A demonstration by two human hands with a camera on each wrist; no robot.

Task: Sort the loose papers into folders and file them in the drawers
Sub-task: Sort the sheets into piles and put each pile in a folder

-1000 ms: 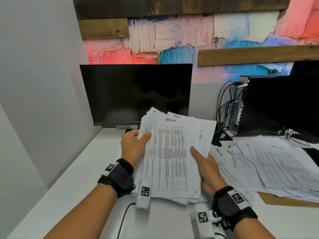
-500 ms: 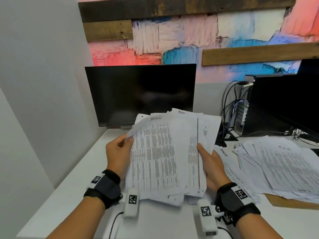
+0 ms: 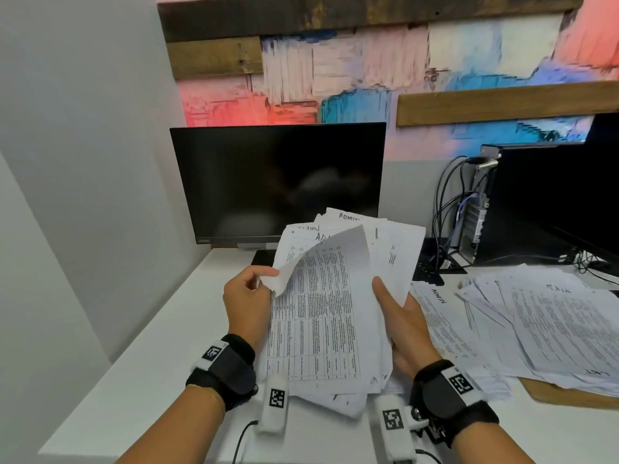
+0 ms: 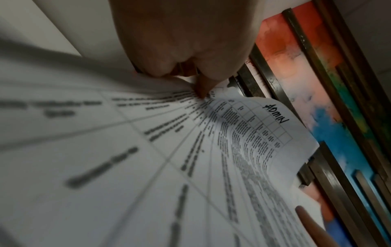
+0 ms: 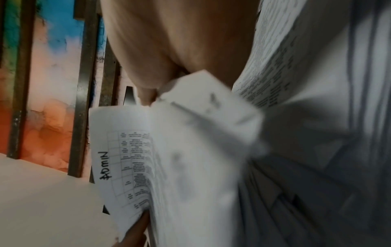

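I hold an uneven stack of printed papers (image 3: 328, 316) above the white desk (image 3: 150, 356), some sheets hand-marked "ADMIN". My left hand (image 3: 249, 296) pinches the left edge of the top sheet (image 3: 331, 252), whose upper corner curls forward and down. In the left wrist view that sheet (image 4: 253, 133) bends under my left hand (image 4: 186, 55). My right hand (image 3: 398, 316) grips the stack's right edge, thumb on the front, fingers hidden behind. The right wrist view shows my right hand (image 5: 169, 50) and the blurred stack (image 5: 190, 158).
More loose sheets (image 3: 542, 323) lie spread on the desk at the right, partly over a brown folder (image 3: 562, 395). A dark monitor (image 3: 278, 182) stands behind the stack; a black computer (image 3: 536, 202) with cables sits at back right. A grey wall (image 3: 83, 162) closes the left.
My left hand slid off the stack's face to its left edge and peeled the top sheet, which now curls forward. The stack shifted slightly right and the head view dropped a little.
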